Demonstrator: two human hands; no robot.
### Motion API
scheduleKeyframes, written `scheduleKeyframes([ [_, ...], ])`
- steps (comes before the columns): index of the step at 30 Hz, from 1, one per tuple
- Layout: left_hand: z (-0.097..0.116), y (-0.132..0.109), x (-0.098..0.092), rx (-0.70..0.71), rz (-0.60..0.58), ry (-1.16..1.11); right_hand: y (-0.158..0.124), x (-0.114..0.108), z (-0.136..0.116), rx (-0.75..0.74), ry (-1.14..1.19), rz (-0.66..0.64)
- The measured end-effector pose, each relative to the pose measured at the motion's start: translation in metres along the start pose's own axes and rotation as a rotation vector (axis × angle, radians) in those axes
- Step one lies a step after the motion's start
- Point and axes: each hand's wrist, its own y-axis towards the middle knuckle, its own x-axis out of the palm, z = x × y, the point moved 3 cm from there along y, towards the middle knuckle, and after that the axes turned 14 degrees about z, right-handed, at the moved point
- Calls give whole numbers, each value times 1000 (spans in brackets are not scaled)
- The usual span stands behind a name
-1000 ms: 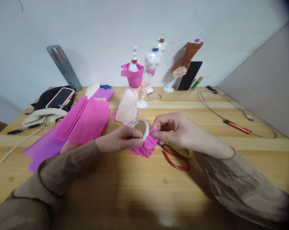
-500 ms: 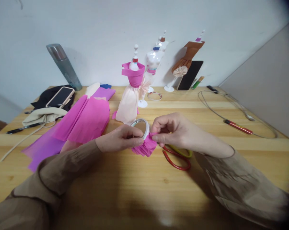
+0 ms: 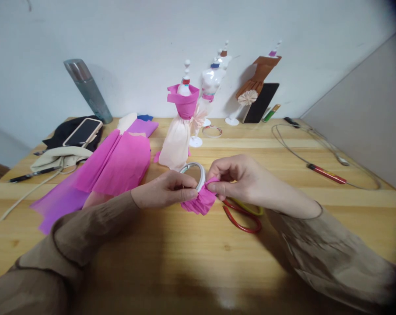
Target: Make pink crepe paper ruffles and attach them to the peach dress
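Just above the wooden table (image 3: pixel 198 258), my left hand (image 3: pixel 161 191) and my right hand (image 3: pixel 242 177) both pinch a small gathered piece of pink crepe paper (image 3: pixel 199 203). The fingers of each hand are closed on its top edge. A roll of white tape (image 3: pixel 194 171) stands on edge right behind the paper, between my hands. Red-and-yellow scissors (image 3: pixel 242 215) lie under my right wrist.
Sheets of pink crepe paper (image 3: pixel 112 168) lie at the left. A small mannequin in a pink-and-cream paper dress (image 3: pixel 180 127) stands behind the tape, with more mannequins (image 3: pixel 211 85) near the wall. A phone (image 3: pixel 82 132), a flask (image 3: pixel 88 92), a pen (image 3: pixel 30 176) and a cable (image 3: pixel 319 148) also lie about.
My right fingers have shifted slightly along the paper's gathered edge. The paper and my left hand stay almost where they were.
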Motion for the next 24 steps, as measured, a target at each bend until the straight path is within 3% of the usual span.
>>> scheduleKeyframes([
  [13, 1, -1, 2, -22, -10, 43, 5, 1, 8, 57, 12, 27],
  [24, 0, -1, 2, -32, 0, 44, 8, -5, 9, 94, 51, -26],
])
